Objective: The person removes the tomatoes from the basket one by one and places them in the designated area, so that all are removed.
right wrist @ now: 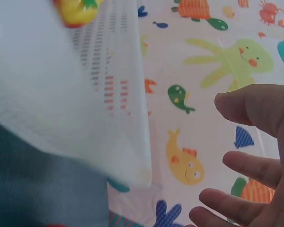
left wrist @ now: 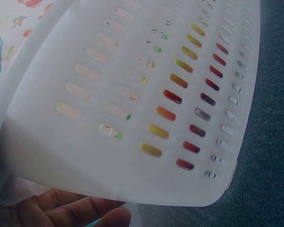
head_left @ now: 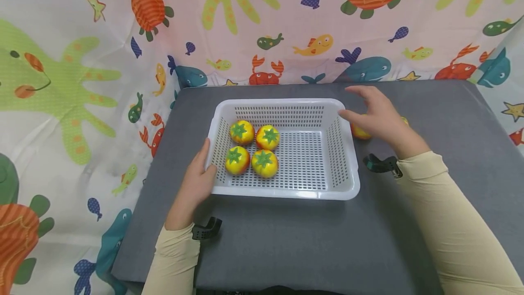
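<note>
A white perforated plastic basket (head_left: 282,193) stands on the grey table. Inside its left half sit several yellow-and-red toy fruits (head_left: 264,164) with green star-shaped leaves. My left hand (head_left: 195,185) grips the basket's left side, thumb at the rim and fingers along the outside. In the left wrist view, some of its fingers (left wrist: 85,210) show below the slotted basket wall (left wrist: 99,161). Thumb and fingers spread apart, my right hand (head_left: 380,117) hovers by the basket's right rim, holding nothing. Partly hidden behind it is another yellow-and-red fruit (head_left: 360,132) on the table.
Dark bands with small devices (head_left: 207,229) sit at both wrists. A curtain (head_left: 233,53) printed with sea animals hangs behind the table (head_left: 278,240) and along its left side. A yellow bit of a thing (head_left: 404,120) shows beyond the right hand.
</note>
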Available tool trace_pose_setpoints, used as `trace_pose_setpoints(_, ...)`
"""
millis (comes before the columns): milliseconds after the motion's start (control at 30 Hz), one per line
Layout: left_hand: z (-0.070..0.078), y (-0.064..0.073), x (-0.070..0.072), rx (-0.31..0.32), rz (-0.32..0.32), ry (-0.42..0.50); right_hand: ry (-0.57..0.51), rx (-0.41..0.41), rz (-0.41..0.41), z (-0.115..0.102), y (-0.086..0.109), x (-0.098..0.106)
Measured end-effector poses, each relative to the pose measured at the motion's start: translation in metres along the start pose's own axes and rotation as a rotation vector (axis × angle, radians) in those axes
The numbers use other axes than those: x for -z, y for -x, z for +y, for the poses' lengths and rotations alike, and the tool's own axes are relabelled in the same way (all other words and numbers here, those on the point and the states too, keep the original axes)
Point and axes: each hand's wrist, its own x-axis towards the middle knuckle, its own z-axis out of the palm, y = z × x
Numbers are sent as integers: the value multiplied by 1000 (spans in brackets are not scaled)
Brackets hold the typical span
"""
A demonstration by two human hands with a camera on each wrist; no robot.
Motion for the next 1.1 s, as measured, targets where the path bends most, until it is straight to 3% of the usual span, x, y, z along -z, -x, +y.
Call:
trace_pose_setpoints(567,0,1,-1,-4,7,-28,-22,68,-83,-38,-17,-27)
trace_pose_setpoints(1100,0,-1,-2,-24,17,-35,-15,95,-158,-55,-33,-51)
